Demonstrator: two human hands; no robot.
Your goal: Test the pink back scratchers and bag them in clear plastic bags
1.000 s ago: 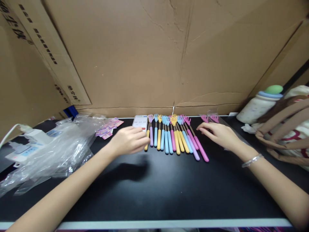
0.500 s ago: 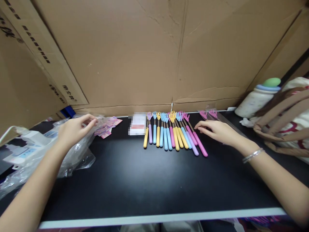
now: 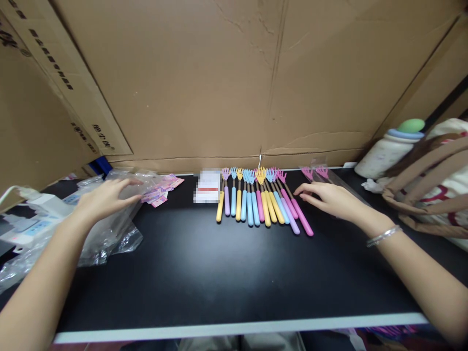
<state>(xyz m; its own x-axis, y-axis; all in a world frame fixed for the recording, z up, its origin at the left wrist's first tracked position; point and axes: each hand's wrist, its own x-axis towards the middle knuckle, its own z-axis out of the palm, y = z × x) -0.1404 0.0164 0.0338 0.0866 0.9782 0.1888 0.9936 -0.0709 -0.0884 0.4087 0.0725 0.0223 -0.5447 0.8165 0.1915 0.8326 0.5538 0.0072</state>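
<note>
Several back scratchers [image 3: 250,207] with little hand-shaped heads lie in a row on the black table, their handles yellow, purple, blue and pink. My left hand [image 3: 106,197] is over crumpled clear plastic bags [image 3: 115,239], thumb and fingers apart, holding nothing I can see. Just right of the row, my right hand [image 3: 323,197] is open with loosely bent fingers and nothing visible in it. Partly behind it are two pink back scratchers [image 3: 314,172] in clear plastic; whether the hand touches them I cannot tell. Pink-and-purple cards [image 3: 163,189] lie beside my left hand.
A white paper slip [image 3: 208,187], partly blurred, lies left of the row. On the left is a white power strip [image 3: 31,229]. A white bottle [image 3: 382,153] and a brown-and-white bag [image 3: 424,195] stand at right. Cardboard [image 3: 204,87] walls the back.
My left hand has shifted slightly left, its thumb and fingers spreading wider apart. My right hand and the back scratchers look almost unchanged.
</note>
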